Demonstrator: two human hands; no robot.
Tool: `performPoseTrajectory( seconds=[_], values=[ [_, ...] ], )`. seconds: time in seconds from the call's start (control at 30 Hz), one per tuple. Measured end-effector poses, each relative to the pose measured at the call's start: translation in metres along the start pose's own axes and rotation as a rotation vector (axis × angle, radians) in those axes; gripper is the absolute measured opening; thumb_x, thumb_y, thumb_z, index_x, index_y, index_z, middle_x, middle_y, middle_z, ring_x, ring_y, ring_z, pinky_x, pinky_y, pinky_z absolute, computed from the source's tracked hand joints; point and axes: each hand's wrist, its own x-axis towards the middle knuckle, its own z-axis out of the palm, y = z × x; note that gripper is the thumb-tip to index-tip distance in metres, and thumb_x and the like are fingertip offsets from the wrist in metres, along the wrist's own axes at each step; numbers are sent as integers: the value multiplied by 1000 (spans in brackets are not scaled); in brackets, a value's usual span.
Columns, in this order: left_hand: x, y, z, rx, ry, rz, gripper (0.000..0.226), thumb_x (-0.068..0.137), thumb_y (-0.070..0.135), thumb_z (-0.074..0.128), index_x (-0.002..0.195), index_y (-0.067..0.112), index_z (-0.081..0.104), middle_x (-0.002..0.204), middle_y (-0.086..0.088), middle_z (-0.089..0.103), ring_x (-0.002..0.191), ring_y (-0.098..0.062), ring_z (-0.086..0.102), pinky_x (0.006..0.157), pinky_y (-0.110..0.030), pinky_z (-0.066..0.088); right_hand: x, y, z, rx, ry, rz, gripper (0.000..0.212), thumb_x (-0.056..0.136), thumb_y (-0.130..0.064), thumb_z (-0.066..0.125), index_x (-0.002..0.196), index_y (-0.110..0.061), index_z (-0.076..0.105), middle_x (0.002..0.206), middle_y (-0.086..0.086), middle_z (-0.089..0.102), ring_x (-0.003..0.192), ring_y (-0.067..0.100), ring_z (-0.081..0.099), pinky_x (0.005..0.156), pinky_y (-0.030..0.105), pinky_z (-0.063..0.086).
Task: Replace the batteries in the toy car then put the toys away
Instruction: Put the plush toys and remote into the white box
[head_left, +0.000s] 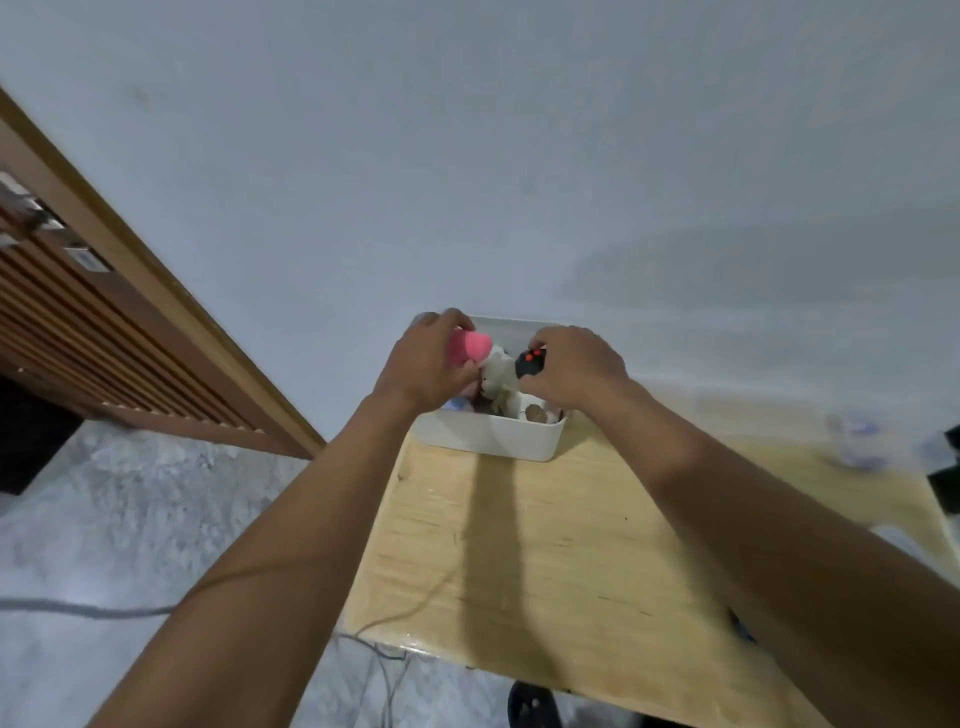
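The fingers of the left hand (426, 364) are curled round a pink, rounded soft toy (470, 345), holding it just above the far-left part of the box. The right hand (576, 371) pinches a small black plastic toy with red-orange dots (530, 364) between thumb and fingertips. Whether that is the car or its handset I cannot tell from here.

Both toys hang close together over a whitish plush toy (498, 374) that sticks up out of a white rectangular plastic box (488, 439). A brown round thing (535, 414) lies low inside, by the near wall.

The box stands at the far-left corner of a pale wooden table (545, 545). Its left wall is almost at the table's left edge, and its far wall is close to the pale grey wall (467, 156). A broad stretch of tabletop runs from the box toward the person, crossed by the arms' shadows. A blurred clear thing (857, 441) sits toward the right edge, well apart from the box.

Left of the table is grey mottled floor (130, 519) with a thin grey cable (93, 609) across it. Beyond that stands a brown slatted wooden panel (78, 322).
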Motion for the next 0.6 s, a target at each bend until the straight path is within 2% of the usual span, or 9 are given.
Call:
performPoseTrajectory(
  seconds=[0.17,0.3,0.4,0.5,0.57,0.6],
  values=[
    [11,-21,24,61,-56,-12,44,82,27,75,123,19,60,119,-10,64,103,-31,62,80,-33,47,29,-11,31,-144,-82,-17,38,75,-37,70,111,-26,65,112,2,66,107,30,62,83,35,53],
    [14,-39,38,85,-147,-94,46,83,29,75,126,21,60,125,-10,64,111,-32,61,89,-40,52,41,-5,53,-222,-133,-3,36,85,-27,69,119,-20,64,115,8,64,109,34,62,85,37,51],
    [15,-50,45,94,-203,-126,46,83,30,76,125,23,61,130,-8,63,117,-30,60,92,-36,50,44,-2,61,-213,-127,-12,34,86,-24,68,120,-19,66,114,9,63,106,34,66,86,38,55],
    [15,-56,48,101,-262,-161,50,84,46,76,129,28,62,132,-5,62,115,-27,62,89,-33,49,44,-1,58,-159,-152,-55,40,84,-32,70,123,-22,66,120,9,62,110,33,64,90,41,55],
    [16,-53,42,44,-240,-158,57,78,60,78,125,31,64,127,-1,64,109,-24,64,90,-35,54,39,1,48,-92,-77,-88,42,85,-37,68,125,-25,65,123,6,63,115,30,62,91,39,54],
    [18,-49,39,30,-207,-136,53,82,56,77,125,29,65,126,-2,66,109,-24,65,91,-37,55,35,4,41,-54,-4,-102,41,86,-40,66,126,-27,65,123,4,63,116,28,61,91,38,53]
  ],
)
